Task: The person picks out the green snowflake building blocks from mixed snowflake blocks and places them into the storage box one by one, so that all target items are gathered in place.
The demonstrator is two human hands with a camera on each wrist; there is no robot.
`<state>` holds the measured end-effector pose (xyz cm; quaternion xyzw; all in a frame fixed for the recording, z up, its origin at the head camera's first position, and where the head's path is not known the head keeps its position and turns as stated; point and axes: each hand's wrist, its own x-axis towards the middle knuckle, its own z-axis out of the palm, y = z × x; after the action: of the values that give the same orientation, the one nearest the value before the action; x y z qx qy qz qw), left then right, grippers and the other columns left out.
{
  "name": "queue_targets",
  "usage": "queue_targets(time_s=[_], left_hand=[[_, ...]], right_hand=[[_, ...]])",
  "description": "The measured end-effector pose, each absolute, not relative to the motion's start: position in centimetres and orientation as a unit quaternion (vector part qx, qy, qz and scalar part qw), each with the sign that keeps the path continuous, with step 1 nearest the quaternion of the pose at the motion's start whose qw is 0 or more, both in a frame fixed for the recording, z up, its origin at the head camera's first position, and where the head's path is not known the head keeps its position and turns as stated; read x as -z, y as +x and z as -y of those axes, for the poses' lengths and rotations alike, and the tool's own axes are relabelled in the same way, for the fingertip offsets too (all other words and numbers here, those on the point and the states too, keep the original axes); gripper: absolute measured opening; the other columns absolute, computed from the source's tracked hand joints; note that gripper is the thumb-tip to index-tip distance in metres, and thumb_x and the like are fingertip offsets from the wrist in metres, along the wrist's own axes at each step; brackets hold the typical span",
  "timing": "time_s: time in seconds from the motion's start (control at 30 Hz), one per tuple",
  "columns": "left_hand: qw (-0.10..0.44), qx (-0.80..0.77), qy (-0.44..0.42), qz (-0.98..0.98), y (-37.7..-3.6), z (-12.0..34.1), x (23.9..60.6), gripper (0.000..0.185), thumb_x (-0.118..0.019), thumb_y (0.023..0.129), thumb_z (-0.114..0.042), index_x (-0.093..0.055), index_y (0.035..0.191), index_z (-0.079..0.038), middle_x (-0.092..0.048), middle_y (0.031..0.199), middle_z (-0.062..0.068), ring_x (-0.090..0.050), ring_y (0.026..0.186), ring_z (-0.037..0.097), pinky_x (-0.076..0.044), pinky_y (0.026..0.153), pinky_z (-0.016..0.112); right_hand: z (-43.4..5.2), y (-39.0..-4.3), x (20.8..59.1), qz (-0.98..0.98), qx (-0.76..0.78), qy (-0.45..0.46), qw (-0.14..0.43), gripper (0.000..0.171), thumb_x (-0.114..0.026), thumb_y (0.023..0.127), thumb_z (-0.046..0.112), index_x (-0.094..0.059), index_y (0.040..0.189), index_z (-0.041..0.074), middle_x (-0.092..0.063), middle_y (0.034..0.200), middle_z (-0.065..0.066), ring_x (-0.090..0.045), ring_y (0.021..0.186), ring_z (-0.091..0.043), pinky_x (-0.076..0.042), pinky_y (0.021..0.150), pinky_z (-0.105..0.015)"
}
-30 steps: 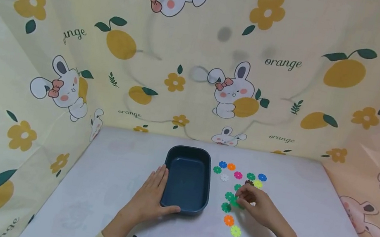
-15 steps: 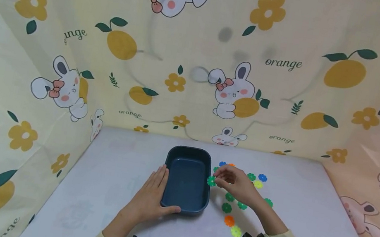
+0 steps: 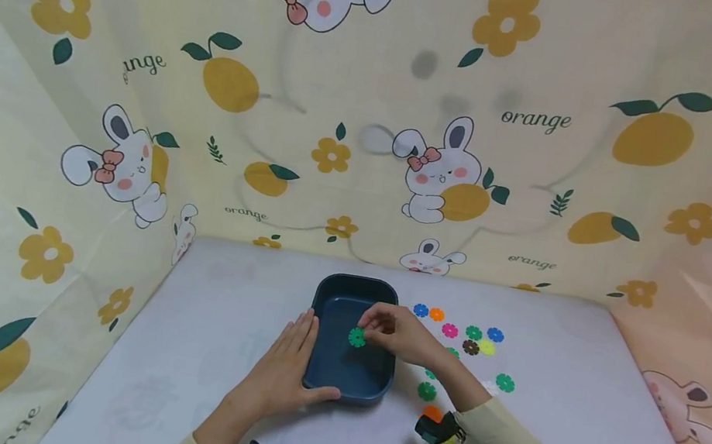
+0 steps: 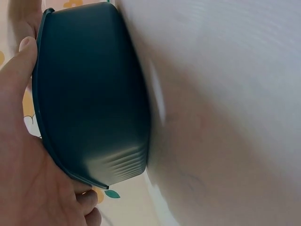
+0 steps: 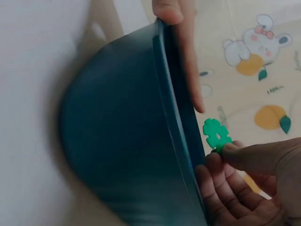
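A dark blue rectangular bin [image 3: 343,385] stands on the white table. My left hand [image 3: 280,366] rests against its left side with straight fingers, the thumb [image 4: 23,63] lying along the near rim. Over the bin, my right hand [image 3: 399,334] pinches a green flower-shaped disc [image 3: 357,338] between thumb and fingertips. The right wrist view shows this green disc [image 5: 216,133] with notched edges and a small hole, just above the rim. The visible part of the bin's floor is bare.
Several flower discs lie right of the bin: blue [image 3: 495,334], brown [image 3: 471,347], pink [image 3: 449,330], green [image 3: 505,383] and other colours. My right forearm covers some. A printed cloth [image 3: 332,194] hangs behind and beside the table.
My right hand has picked up a green disc from the scattered ones and carried it left over the bin. My left hand has stayed at the bin's side.
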<state>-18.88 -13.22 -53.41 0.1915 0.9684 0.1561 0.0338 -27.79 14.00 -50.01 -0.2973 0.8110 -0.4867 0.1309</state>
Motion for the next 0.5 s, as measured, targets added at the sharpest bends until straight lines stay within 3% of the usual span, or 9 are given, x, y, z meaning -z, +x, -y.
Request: queue_targets(time_s=[0.5], left_hand=[[0.035, -0.167, 0.197, -0.965, -18.9, 13.3, 53.1, 0.131, -0.056, 0.088, -0.090, -0.009, 0.171, 0.000, 0.000, 0.181, 0.015, 0.000, 0.167, 0.028, -0.009, 0.136, 0.049]], right_hand=[[-9.4, -29.1, 51.2, -0.824, 0.453, -0.271, 0.207, 0.006, -0.073, 0.101, 0.001, -0.075, 0.105, 0.004, -0.074, 0.091, -0.005, -0.073, 0.082, -0.016, -0.066, 0.080, -0.031]])
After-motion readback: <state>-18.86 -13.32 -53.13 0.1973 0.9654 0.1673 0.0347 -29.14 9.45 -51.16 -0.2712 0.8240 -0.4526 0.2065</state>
